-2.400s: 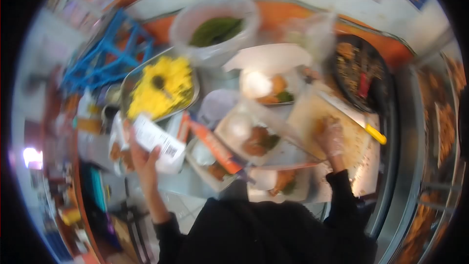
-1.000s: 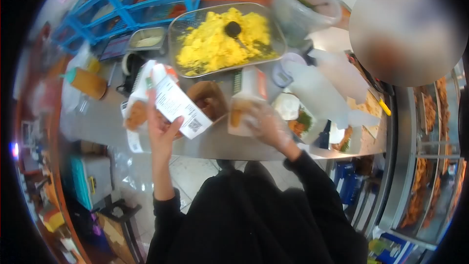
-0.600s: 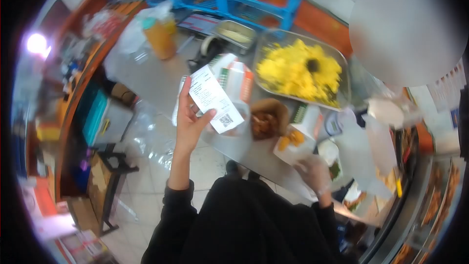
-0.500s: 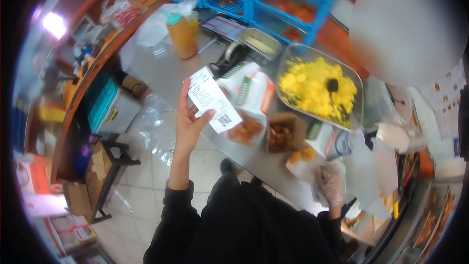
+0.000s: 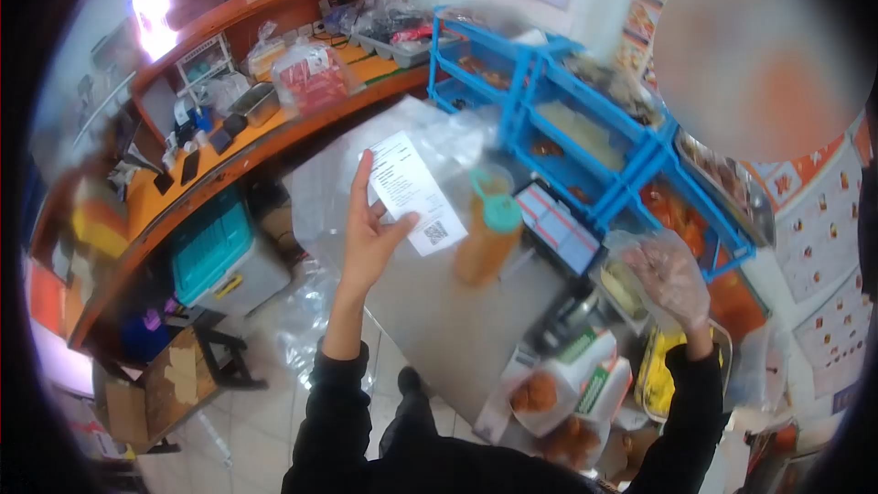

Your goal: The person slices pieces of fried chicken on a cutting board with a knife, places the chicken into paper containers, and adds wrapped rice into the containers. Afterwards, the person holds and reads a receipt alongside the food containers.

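Note:
A printed paper receipt (image 5: 416, 192) with a square code is pinched between the thumb and fingers of my left hand (image 5: 370, 233). My right hand (image 5: 666, 279), in a clear plastic glove, reaches over the metal tray of yellow food (image 5: 660, 370), near the blue racks; its fingers are blurred and look spread, with nothing visible in them. Just right of the receipt stands a sauce bottle (image 5: 487, 242) with a green cap. Beyond it lies a tablet (image 5: 558, 224). White boxes of fried food (image 5: 540, 393) sit at the lower right.
Blue stacked racks (image 5: 585, 133) hold food containers at the back. Along the left runs an orange-topped counter (image 5: 247, 133) with bags and small items. A teal-lidded bin (image 5: 215, 252) stands on the floor, near a brown stool (image 5: 174, 380).
The view has swung left. My right hand has moved up from beside the food boxes to near the racks. The receipt is still in my left hand.

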{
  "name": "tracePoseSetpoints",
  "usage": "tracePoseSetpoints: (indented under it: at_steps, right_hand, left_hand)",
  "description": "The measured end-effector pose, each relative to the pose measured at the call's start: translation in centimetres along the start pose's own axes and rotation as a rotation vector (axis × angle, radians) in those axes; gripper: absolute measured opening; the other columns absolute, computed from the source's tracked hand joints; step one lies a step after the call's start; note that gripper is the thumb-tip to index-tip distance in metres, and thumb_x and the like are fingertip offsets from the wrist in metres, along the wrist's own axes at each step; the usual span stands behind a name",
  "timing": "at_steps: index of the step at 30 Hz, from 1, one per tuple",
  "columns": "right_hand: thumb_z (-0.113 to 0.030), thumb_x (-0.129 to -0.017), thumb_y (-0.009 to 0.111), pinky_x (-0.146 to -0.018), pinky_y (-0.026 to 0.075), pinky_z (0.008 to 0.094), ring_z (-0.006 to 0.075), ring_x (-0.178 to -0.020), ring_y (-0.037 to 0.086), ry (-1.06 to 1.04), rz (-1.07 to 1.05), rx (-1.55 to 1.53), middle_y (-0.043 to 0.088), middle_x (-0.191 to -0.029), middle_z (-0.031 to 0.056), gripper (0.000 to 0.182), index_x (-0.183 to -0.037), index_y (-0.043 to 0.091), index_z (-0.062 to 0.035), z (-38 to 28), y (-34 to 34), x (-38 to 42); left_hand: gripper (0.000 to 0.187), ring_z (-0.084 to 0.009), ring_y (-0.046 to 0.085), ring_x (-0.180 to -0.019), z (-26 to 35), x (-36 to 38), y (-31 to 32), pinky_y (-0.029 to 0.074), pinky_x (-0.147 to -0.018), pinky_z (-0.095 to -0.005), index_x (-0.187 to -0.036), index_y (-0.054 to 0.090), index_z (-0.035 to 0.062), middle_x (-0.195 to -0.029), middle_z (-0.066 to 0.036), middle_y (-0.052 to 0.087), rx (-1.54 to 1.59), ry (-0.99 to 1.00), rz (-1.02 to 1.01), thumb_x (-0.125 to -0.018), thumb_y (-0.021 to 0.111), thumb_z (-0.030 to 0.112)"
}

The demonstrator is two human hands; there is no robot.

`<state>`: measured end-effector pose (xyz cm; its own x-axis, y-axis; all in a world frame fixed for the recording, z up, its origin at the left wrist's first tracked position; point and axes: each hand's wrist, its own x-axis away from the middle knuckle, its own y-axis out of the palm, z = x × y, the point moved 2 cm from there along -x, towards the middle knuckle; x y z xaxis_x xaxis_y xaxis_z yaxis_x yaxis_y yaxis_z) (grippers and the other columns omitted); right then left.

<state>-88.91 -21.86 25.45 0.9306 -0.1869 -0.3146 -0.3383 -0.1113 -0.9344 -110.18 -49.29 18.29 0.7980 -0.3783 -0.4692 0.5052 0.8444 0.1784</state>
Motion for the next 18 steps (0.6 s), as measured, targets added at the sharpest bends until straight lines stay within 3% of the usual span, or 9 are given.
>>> tracePoseSetpoints:
  at_steps: [3, 6, 8, 11, 12, 14, 18]
  right_hand:
    - [-0.022, -0.080, 0.054, -0.073, 0.043, 0.0290, 0.0231, -0.079, 0.056, 0.131, -0.224, -0.252, 0.061, -0.085, 0.0125, 0.023, -0.094, 0.061, -0.0047, -2.3, 1.9, -11.1]
    - [-0.026, -0.081, 0.053, -0.073, 0.043, 0.0285, 0.0234, -0.076, 0.057, 0.165, -0.208, -0.279, 0.061, -0.088, 0.0135, 0.027, -0.096, 0.060, -0.0048, -2.9, 5.1, -20.6]
    - [-0.034, -0.082, 0.047, -0.066, 0.044, 0.0364, 0.0293, -0.072, 0.057, -0.165, 0.093, 0.014, 0.058, -0.077, 0.0193, 0.034, -0.091, 0.060, -0.0038, -3.4, 7.9, -26.5]
    - [-0.026, -0.082, 0.042, -0.068, 0.044, 0.0376, 0.0313, -0.076, 0.057, -0.322, 0.044, 0.247, 0.059, -0.080, 0.0192, 0.030, -0.092, 0.059, -0.0025, -3.0, 13.6, -34.4]
    - [-0.026, -0.082, 0.042, -0.068, 0.044, 0.0376, 0.0313, -0.076, 0.057, -0.330, 0.038, 0.263, 0.059, -0.080, 0.0192, 0.030, -0.092, 0.059, -0.0025, -2.4, 15.6, -36.8]
    - [-0.019, -0.081, 0.039, -0.070, 0.044, 0.0391, 0.0337, -0.078, 0.056, -0.184, -0.228, 0.453, 0.059, -0.084, 0.0203, 0.029, -0.095, 0.057, -0.0017, -0.6, 20.4, -40.4]
    - [-0.017, -0.081, 0.038, -0.075, 0.044, 0.0373, 0.0346, -0.084, 0.056, -0.149, -0.313, 0.596, 0.057, -0.092, 0.0227, 0.030, -0.105, 0.052, -0.0056, 3.0, 26.0, -45.0]
  left_hand:
    - [0.081, -0.0207, 0.046, -0.106, -2.6, -5.9, -2.3, 0.050, -0.075, -0.0274, -0.135, 0.009, 0.0106, -0.130, -0.012, 0.027, 0.088, 0.019, -0.032, -0.071, 0.054, -0.012]
    - [0.082, -0.0202, 0.047, -0.105, -5.5, -10.0, -4.5, 0.050, -0.072, -0.0257, -0.135, 0.010, 0.0108, -0.131, -0.011, 0.026, 0.173, 0.026, 0.004, -0.070, 0.055, -0.012]
    - [0.083, -0.0201, 0.047, -0.105, -8.1, -12.2, -5.7, 0.050, -0.071, -0.0246, -0.135, 0.010, 0.0109, -0.131, -0.011, 0.026, 0.242, 0.014, 0.028, -0.070, 0.056, -0.012]
    - [0.083, -0.0204, 0.047, -0.106, -11.2, -15.2, -7.3, 0.050, -0.067, -0.0217, -0.135, 0.011, 0.0104, -0.132, -0.010, 0.025, 0.259, -0.003, 0.001, -0.069, 0.057, -0.011]
    - [0.083, -0.0201, 0.047, -0.105, -12.2, -16.0, -7.8, 0.049, -0.066, -0.0207, -0.134, 0.011, 0.0102, -0.133, -0.010, 0.024, 0.297, -0.017, -0.018, -0.069, 0.058, -0.010]
    - [0.082, -0.0194, 0.047, -0.105, -14.3, -17.4, -8.6, 0.049, -0.063, -0.0196, -0.134, 0.014, 0.0101, -0.135, -0.010, 0.021, 0.364, -0.037, -0.072, -0.069, 0.059, -0.007]
    - [0.082, -0.0215, 0.046, -0.107, -15.8, -19.6, -10.3, 0.049, -0.062, -0.0213, -0.134, 0.013, 0.0118, -0.136, -0.011, 0.016, 0.308, -0.047, -0.209, -0.070, 0.060, -0.003]
